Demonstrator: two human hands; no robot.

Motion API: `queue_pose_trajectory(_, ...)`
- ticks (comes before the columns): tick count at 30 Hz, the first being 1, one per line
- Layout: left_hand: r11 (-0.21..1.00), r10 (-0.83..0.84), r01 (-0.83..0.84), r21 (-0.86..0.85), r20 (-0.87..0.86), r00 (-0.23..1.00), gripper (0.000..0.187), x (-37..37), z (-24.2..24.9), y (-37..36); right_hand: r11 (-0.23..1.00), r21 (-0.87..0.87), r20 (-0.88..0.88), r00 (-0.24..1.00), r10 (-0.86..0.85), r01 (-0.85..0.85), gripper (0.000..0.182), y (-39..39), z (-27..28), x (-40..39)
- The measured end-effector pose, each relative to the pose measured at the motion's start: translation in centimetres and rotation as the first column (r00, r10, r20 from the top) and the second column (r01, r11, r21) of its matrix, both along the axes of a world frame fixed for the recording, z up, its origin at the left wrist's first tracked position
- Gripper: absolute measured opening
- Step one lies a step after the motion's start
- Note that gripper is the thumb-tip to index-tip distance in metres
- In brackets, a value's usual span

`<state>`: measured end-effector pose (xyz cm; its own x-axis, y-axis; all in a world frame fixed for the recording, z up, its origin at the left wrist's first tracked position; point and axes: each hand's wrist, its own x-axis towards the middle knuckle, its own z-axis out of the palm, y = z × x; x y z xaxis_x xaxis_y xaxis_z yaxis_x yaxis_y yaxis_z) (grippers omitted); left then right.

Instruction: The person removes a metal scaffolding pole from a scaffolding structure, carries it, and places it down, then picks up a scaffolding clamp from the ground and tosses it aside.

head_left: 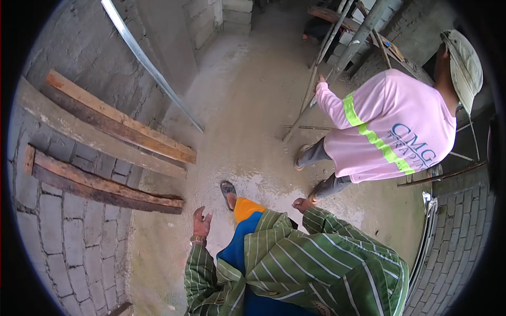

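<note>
My left hand hangs low on the left, its fingers apart and nothing in it. A band circles that wrist at the cuff of my green striped sleeve. The nearest things to it are the ends of wooden planks leaning on the block wall, and it touches none of them. My right hand shows just past the other striped sleeve, fingers loosely bent, with no object visible in it. One sandalled foot of mine is forward on the wet floor.
Several planks and a metal channel lean on the left wall. At right a person in a pink shirt reaches toward upright poles. Long strips stand by the right block wall.
</note>
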<state>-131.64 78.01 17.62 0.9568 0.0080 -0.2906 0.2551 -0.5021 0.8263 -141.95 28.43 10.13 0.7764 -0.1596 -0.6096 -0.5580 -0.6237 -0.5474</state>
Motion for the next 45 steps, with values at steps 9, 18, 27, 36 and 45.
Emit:
queue_pose_trajectory(9, 0.990, 0.128, -0.130, 0.058, 0.043, 0.991, 0.052, 17.0, 4.0, 9.0, 0.974, 0.090, 0.145, 0.970, 0.193, -0.207, 0.039, 6.6, 4.1, 28.7)
queue_pose_trajectory(18, 0.994, 0.083, -0.072, -0.086, 0.131, 0.988, 0.048, 32.2, 3.1, 11.0, 0.987, -0.060, 0.373, 0.913, 0.162, -0.150, 0.042, 11.2, 15.8, 45.9)
queue_pose_trajectory(27, 0.973, -0.134, 0.173, -0.155, 0.236, 0.963, 0.048, 51.2, -1.8, 12.7, 0.990, -0.127, 0.094, 0.994, -0.056, 0.067, 0.045, 15.0, 9.6, 47.0)
queue_pose_trajectory(36, 0.934, -0.332, 0.346, -0.093, 0.140, 0.933, 0.049, 62.5, 2.3, 11.4, 0.914, -0.080, 0.049, 0.917, -0.396, 0.399, 0.042, 19.0, 2.2, 46.2)
queue_pose_trajectory(45, 0.874, -0.461, 0.465, -0.140, 0.057, 0.885, 0.053, 67.4, 0.6, 5.6, 0.816, -0.060, -0.076, 0.812, -0.579, 0.575, 0.041, 16.1, -0.9, 47.2)
